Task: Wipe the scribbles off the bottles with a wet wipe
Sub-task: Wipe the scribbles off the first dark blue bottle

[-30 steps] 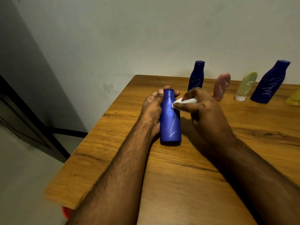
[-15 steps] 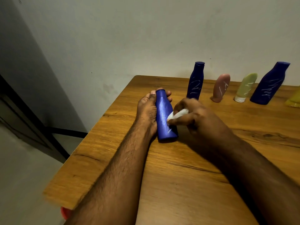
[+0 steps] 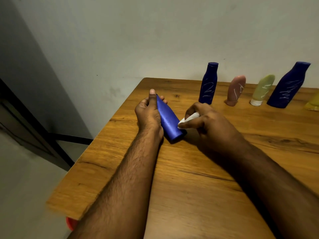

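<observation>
No readable text, brand or number anywhere. Only white scribbles, not letters, on the standing bottles: dark blue bottle (image 3: pixel 208 84), pink tube (image 3: pixel 235 91), green tube (image 3: pixel 262 89), large dark blue bottle (image 3: pixel 288 86). Held blue bottle (image 3: pixel 168 119) shows no label.

Wooden table (image 3: pixel 198 187) against pale wall (image 3: pixel 138 40), grey floor (image 3: pixel 25 195).

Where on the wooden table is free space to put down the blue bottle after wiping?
Bare wood lies between the two forearms, toward the near edge of the wooden table. Another bare strip lies right of the right hand, before the row at the wall. That row is crowded: dark blue bottle, pink tube, green tube, large dark blue bottle.
</observation>
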